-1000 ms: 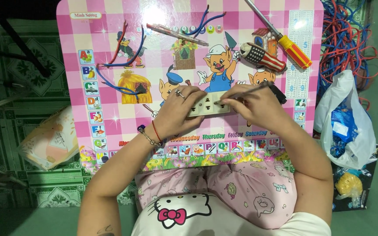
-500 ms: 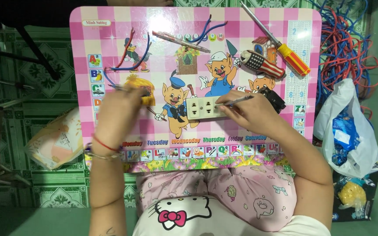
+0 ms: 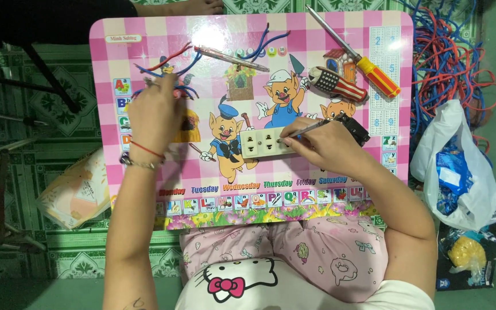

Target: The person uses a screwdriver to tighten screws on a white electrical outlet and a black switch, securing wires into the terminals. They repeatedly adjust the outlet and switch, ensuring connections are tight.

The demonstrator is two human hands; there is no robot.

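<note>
Hands worked over a pink checked lap table point(image 3: 144, 34) printed with cartoon pigs, seen from the head camera. Left hand point(image 3: 156, 112) lay at about 10 o'clock on the table, palm down, fingers bent together over a cluster of short red and blue wire pieces point(image 3: 170, 60); whether a wire was actually pinched could not be told, since the fingertips were hidden under the hand. A red thread and a metal bracelet point(image 3: 136, 162) circled that wrist.

Right hand point(image 3: 322, 146) sat just right of the table's centre, fingers clamped on a thin grey-tipped tool point(image 3: 299, 132) whose point touched the right end of a cream multi-socket outlet plate point(image 3: 264, 142). The plate lay flat near the centre, long side running 9 to 3 o'clock. A small black part point(image 3: 356, 129) lay just beside the right hand, at its 1 o'clock.

Toward 12 o'clock lay a slim pen-like tester point(image 3: 231, 57), tilted. At 1 o'clock lay a striped-handled tool point(image 3: 337, 85), and just beside it a screwdriver point(image 3: 354, 54) with a red and yellow handle, shaft pointing to 11 o'clock.

Off the table at 2 o'clock lay a tangle of red and blue cable point(image 3: 454, 63) on the floor. At 3 o'clock sat a white plastic bag point(image 3: 460, 172) with blue contents; a yellow item point(image 3: 466, 252) lay at 4 o'clock. At 8 o'clock, on the green patterned floor, lay a pale packet point(image 3: 78, 192).
</note>
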